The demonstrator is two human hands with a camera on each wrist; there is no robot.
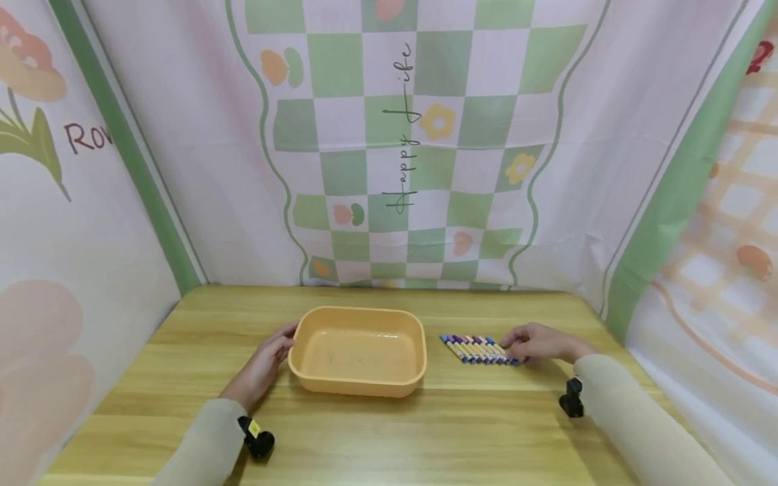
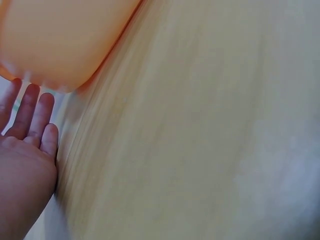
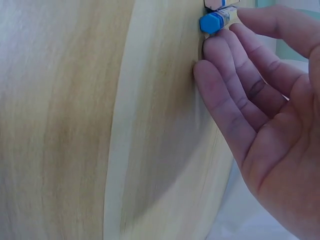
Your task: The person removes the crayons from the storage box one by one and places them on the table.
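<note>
A yellow-orange plastic basin point(image 1: 358, 389) sits on the table, with nothing seen inside it. My left hand point(image 1: 265, 364) rests against its left side; in the left wrist view the fingers point(image 2: 40, 112) are nearly straight and touch the basin wall point(image 2: 60, 45). To the right of the basin, several crayons point(image 1: 477, 349) with yellow wrappers lie side by side in a slanted row. My right hand point(image 1: 537, 343) is at the row's right end. In the right wrist view, its thumb and fingertips pinch the blue-ended crayon point(image 3: 212, 22); the crayon's far part is hidden.
The wooden table point(image 1: 395, 439) runs up to a printed cloth point(image 1: 389, 169) hanging behind it. More cloth hangs at the left and right sides. A small black camera is strapped at each wrist. Table surface lies between the basin and the crayons.
</note>
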